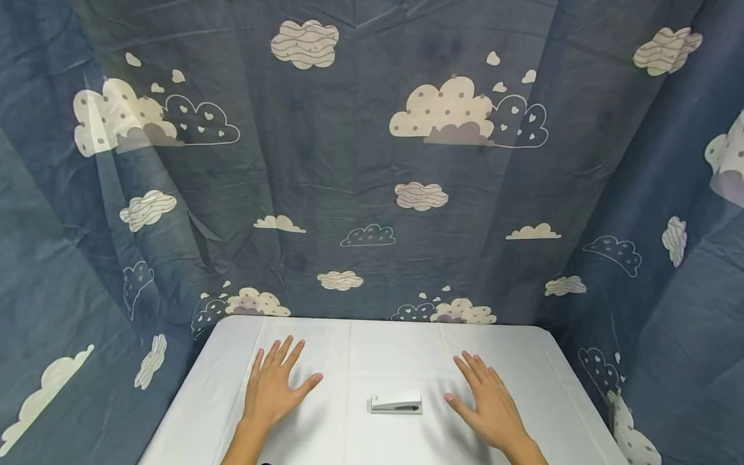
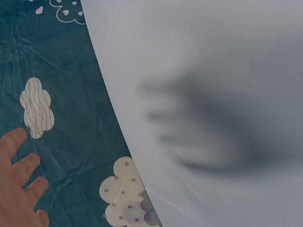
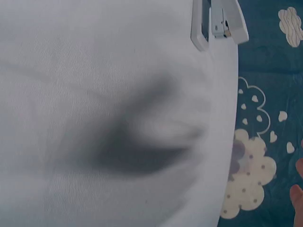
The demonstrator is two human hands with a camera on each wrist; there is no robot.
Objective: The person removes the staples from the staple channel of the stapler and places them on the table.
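Observation:
A white stapler (image 1: pixel 396 402) lies on the white table between my two hands, its opening end toward the right. To its left, my left hand (image 1: pixel 272 391) is held over the table with fingers spread and straight, holding nothing. On the other side, my right hand (image 1: pixel 489 402) also has its fingers extended, the thumb pointing toward the stapler. The right wrist view catches the end of the stapler (image 3: pixel 220 23) at the top and only some fingertips (image 3: pixel 297 194) at the right edge. In the left wrist view the fingers (image 2: pixel 28 165) show at the lower left.
The white-covered table (image 1: pixel 314 349) has rounded far corners. A dark blue curtain (image 1: pixel 325 142) with cloud prints hangs behind it and along both sides. Soft shadows of the hands fall on the tabletop.

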